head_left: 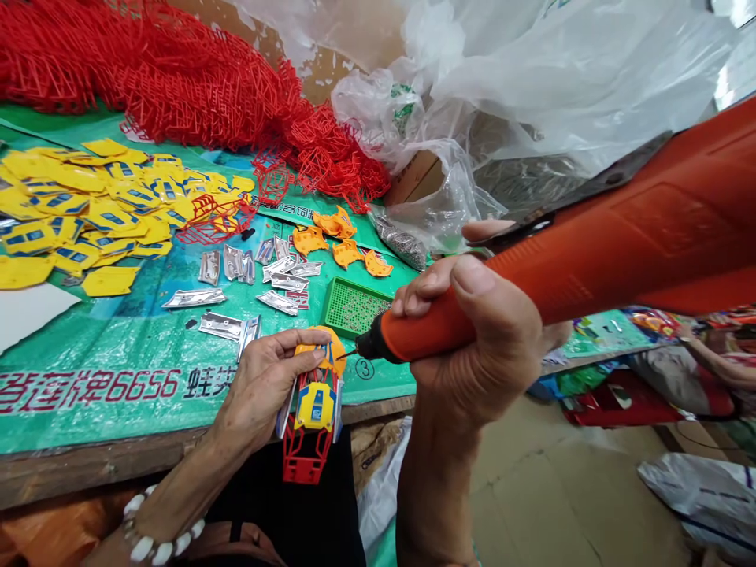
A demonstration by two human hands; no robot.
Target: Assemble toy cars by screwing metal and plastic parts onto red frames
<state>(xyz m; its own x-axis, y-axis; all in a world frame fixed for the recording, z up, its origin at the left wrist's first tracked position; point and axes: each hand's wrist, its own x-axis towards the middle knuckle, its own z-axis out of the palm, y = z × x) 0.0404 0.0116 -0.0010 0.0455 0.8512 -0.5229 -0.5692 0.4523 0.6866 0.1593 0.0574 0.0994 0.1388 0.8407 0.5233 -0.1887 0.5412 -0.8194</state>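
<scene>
My left hand (265, 374) is closed on a toy car body (315, 405) at the table's front edge. The body has a red lattice frame, a yellow panel with blue markings, silver side pieces and an orange front piece under my thumb and fingers. Wrapped in my right hand (478, 323) is a red-orange electric screwdriver (567, 260) with a black nose. Its thin bit meets or nearly meets the orange piece; a screw there is too small to make out. Just beyond the bit sits a green tray (354, 305) of small screws.
Silver parts (287, 276) and orange parts (346, 244) lie loose on the green sheet. Yellow panels (88, 205) are heaped at left, with red frames (206, 87) piled behind. Plastic bags (531, 71) hang over the back. Another person's arm (717, 354) shows at far right.
</scene>
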